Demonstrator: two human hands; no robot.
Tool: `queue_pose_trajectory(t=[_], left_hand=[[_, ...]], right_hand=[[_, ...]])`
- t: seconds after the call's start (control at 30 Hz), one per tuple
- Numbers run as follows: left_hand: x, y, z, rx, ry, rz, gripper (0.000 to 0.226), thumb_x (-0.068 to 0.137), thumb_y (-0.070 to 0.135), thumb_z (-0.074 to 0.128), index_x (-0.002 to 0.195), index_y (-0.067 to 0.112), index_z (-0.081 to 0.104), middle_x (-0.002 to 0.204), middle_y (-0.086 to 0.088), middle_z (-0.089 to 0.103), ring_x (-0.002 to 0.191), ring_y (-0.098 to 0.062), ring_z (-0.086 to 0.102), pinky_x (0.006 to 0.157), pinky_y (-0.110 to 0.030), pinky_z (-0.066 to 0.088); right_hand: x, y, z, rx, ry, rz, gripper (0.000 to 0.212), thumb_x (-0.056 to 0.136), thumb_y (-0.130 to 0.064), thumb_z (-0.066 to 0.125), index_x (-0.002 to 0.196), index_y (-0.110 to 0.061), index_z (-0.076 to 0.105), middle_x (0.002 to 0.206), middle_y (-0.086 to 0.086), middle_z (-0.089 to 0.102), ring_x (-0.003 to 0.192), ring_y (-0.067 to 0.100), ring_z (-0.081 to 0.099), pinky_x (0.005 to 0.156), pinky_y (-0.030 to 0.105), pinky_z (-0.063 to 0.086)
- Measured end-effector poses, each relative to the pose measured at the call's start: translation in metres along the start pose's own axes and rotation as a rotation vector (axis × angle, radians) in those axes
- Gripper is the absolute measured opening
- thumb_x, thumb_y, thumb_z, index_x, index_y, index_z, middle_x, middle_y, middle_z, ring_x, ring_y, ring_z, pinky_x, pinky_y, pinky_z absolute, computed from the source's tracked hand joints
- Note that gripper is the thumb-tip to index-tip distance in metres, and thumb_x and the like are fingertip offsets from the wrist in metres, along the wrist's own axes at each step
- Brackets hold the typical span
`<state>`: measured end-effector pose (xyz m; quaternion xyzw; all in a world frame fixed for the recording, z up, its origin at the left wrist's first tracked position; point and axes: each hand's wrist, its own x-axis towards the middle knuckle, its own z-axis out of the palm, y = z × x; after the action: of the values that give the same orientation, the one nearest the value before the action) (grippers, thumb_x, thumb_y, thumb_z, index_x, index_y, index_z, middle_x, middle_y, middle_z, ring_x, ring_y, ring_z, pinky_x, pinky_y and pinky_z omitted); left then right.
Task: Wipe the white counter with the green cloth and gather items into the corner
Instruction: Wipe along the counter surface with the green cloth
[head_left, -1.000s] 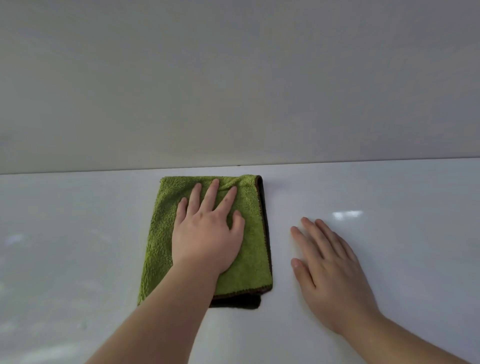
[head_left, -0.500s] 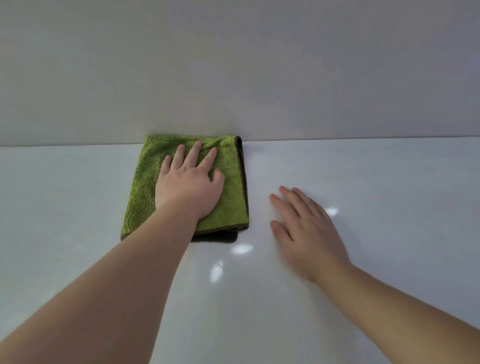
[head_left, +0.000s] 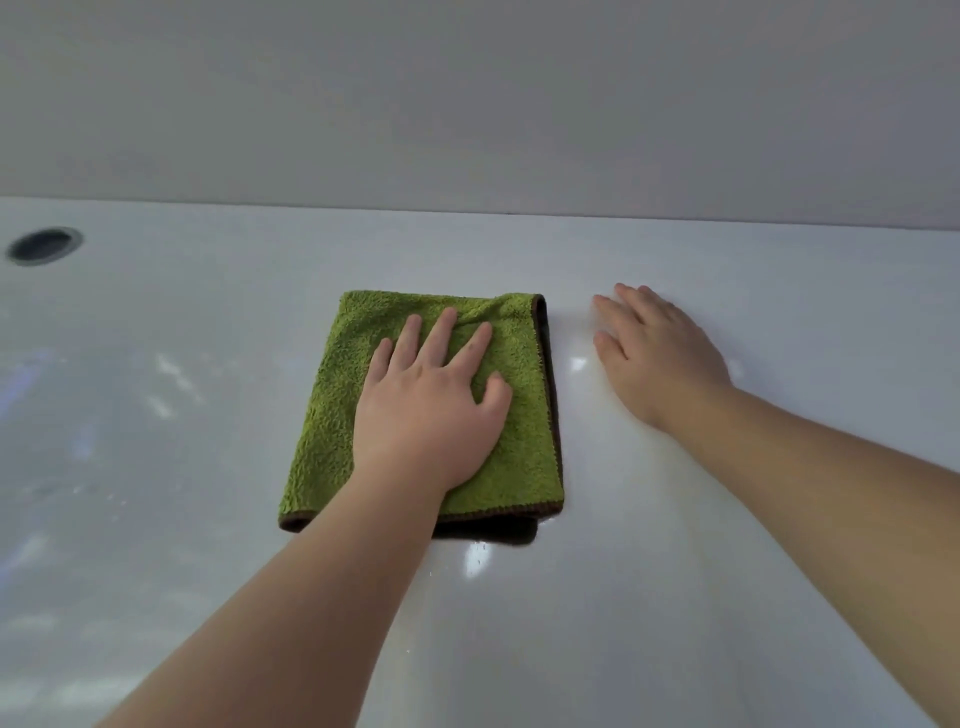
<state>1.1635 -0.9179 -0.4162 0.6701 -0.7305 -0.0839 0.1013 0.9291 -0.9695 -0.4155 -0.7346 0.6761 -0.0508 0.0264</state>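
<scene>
The left hand (head_left: 431, 410) is lying flat with straight, spread fingers, pressing the folded green cloth (head_left: 519, 457) onto the white counter (head_left: 675, 597). Just right of the cloth, the right hand (head_left: 660, 353) is resting open, palm down. Far left, beyond both hands, a round dark hole (head_left: 44, 245) is showing.

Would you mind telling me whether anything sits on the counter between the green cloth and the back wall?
Nothing visible does. The left hand presses flat on the green cloth, and the counter between it and the wall shows no object. The right hand rests to the cloth's right, not ahead of it.
</scene>
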Motion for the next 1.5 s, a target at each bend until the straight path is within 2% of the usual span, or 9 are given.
queue_pose_trajectory(t=[0.5, 0.6, 0.7, 0.83, 0.97, 1.13, 1.23, 1.3, 1.5], left_hand=[[-0.156, 0.001, -0.014, -0.030, 0.039, -0.113, 0.060, 0.088, 0.067, 0.004, 0.147, 0.065, -0.008, 0.160, 0.026, -0.021, 0.147, -0.004, -0.026, 0.121, -0.034, -0.014], [-0.172, 0.006, -0.022, -0.021, -0.003, -0.114, 0.061, 0.088, 0.060, 0.024, 0.148, 0.057, 0.028, 0.164, 0.019, 0.013, 0.153, -0.015, 0.009, 0.121, -0.039, 0.007], [-0.182, 0.004, -0.022, -0.019, 0.054, -0.074, 0.062, 0.079, 0.051, 0.043, 0.137, 0.037, 0.059, 0.152, 0.004, 0.047, 0.139, -0.034, 0.043, 0.110, -0.046, 0.027], [-0.182, 0.001, -0.016, 0.049, 0.128, -0.074, 0.063, 0.068, 0.050, 0.047, 0.124, 0.032, 0.070, 0.141, -0.005, 0.058, 0.128, -0.043, 0.051, 0.101, -0.054, 0.045], [-0.164, 0.000, -0.015, 0.064, 0.107, -0.090, 0.064, 0.063, 0.051, 0.046, 0.117, 0.033, 0.074, 0.136, -0.007, 0.062, 0.123, -0.045, 0.057, 0.093, -0.066, 0.047], [-0.120, -0.005, -0.022, -0.014, -0.003, -0.113, 0.065, 0.071, 0.054, 0.042, 0.131, 0.042, 0.063, 0.149, 0.004, 0.051, 0.136, -0.034, 0.048, 0.107, -0.052, 0.036], [-0.079, -0.006, -0.024, -0.014, -0.011, -0.172, 0.064, 0.078, 0.066, 0.016, 0.142, 0.071, 0.020, 0.162, 0.028, 0.002, 0.154, -0.012, 0.004, 0.124, -0.039, 0.007], [-0.053, -0.012, -0.020, -0.016, 0.013, -0.197, 0.063, 0.079, 0.069, 0.003, 0.141, 0.073, -0.006, 0.157, 0.032, -0.022, 0.150, -0.005, -0.019, 0.123, -0.035, -0.007], [0.024, -0.038, -0.016, -0.031, 0.011, -0.143, 0.064, 0.086, 0.070, 0.006, 0.148, 0.064, -0.006, 0.164, 0.026, -0.009, 0.151, -0.007, -0.016, 0.124, -0.038, -0.007]], right_hand=[[-0.007, -0.009, 0.000, 0.055, -0.025, 0.083, 0.050, 0.101, -0.041, 0.019, 0.149, -0.030, 0.027, 0.162, 0.001, 0.017, 0.148, 0.021, 0.012, 0.119, 0.039, 0.013], [-0.007, -0.009, 0.000, 0.067, -0.021, 0.091, 0.049, 0.101, -0.041, 0.020, 0.148, -0.031, 0.028, 0.162, -0.001, 0.016, 0.148, 0.020, 0.011, 0.120, 0.038, 0.012], [-0.008, -0.009, 0.000, 0.073, -0.014, 0.101, 0.049, 0.101, -0.041, 0.020, 0.148, -0.032, 0.027, 0.162, -0.002, 0.016, 0.148, 0.020, 0.010, 0.119, 0.036, 0.011], [-0.007, -0.009, 0.002, 0.075, -0.009, 0.111, 0.049, 0.101, -0.041, 0.020, 0.149, -0.032, 0.027, 0.162, -0.002, 0.016, 0.148, 0.020, 0.011, 0.120, 0.034, 0.009], [-0.005, -0.009, 0.004, 0.080, 0.014, 0.110, 0.049, 0.099, -0.040, 0.022, 0.146, -0.031, 0.030, 0.161, 0.000, 0.019, 0.148, 0.021, 0.013, 0.120, 0.035, 0.011], [0.000, -0.011, -0.003, 0.049, 0.032, 0.119, 0.041, 0.095, -0.034, 0.031, 0.135, -0.027, 0.040, 0.152, 0.001, 0.032, 0.139, 0.023, 0.025, 0.114, 0.037, 0.022], [0.012, -0.022, -0.011, 0.040, 0.004, 0.194, 0.032, 0.088, -0.029, 0.037, 0.118, -0.025, 0.045, 0.131, 0.001, 0.041, 0.121, 0.026, 0.035, 0.099, 0.039, 0.031], [0.021, -0.031, -0.014, 0.018, -0.008, 0.248, 0.026, 0.084, -0.030, 0.038, 0.108, -0.024, 0.043, 0.120, 0.002, 0.041, 0.112, 0.027, 0.036, 0.093, 0.039, 0.032], [0.015, -0.038, -0.006, -0.017, 0.125, 0.276, 0.036, 0.079, -0.027, 0.047, 0.113, -0.020, 0.054, 0.123, 0.006, 0.049, 0.113, 0.030, 0.040, 0.093, 0.042, 0.032]])
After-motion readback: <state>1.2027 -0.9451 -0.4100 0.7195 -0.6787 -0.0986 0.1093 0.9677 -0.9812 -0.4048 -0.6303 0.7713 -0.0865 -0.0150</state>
